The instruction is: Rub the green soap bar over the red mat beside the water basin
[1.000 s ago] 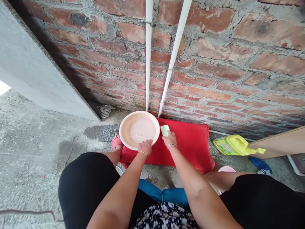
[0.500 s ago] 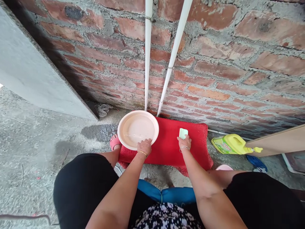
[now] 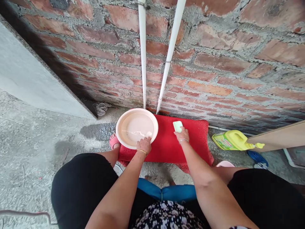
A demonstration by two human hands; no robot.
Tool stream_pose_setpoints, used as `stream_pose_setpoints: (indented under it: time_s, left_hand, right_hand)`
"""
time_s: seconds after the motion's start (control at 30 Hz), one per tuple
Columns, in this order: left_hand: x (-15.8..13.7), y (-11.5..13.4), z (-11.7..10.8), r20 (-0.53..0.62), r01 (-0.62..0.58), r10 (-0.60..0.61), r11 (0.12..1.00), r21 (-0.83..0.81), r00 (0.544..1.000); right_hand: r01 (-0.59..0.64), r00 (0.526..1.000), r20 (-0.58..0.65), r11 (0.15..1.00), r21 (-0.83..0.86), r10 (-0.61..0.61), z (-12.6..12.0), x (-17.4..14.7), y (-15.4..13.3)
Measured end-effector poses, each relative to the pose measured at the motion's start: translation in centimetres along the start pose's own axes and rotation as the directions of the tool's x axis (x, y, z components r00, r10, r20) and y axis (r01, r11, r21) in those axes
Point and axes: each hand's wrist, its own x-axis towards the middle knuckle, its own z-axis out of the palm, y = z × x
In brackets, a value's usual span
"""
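Observation:
My left hand point(image 3: 144, 145) is closed over the near right rim of a pale pink basin point(image 3: 119, 135), with its fingertips reaching inside. The basin holds some shallow liquid, with light glinting on it, and rests on the left end of a red fluffy cloth point(image 3: 164, 149). On the right half of that cloth, my right hand point(image 3: 183, 135) grips a pale green rectangular block point(image 3: 177, 126) by its near end. The block's far part shows beyond my fingers; its exact kind is unclear.
A yellow jug point(image 3: 233, 140) lies on its side at the right, near a leaning board point(image 3: 281, 136). Two white pipes point(image 3: 143, 63) run up the brick wall point(image 3: 207, 66) ahead. A grey slab point(image 3: 43, 73) leans at left, beside a crumpled rag point(image 3: 101, 108).
My right hand has moved slightly left and away from me with the pale green block. My left hand stays at the basin's rim. The view has shifted a little.

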Motion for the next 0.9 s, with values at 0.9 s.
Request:
stream_pose_setpoints:
  time_s: [0.9]
  left_hand:
    - [-0.1, 0.4, -0.6, 0.010, 0.019, -0.020, 1.000, 0.017, 1.000]
  right_hand:
    - [-0.281, 0.946, -0.133, 0.953, 0.111, 0.295, -3.4, 0.8, 6.5]
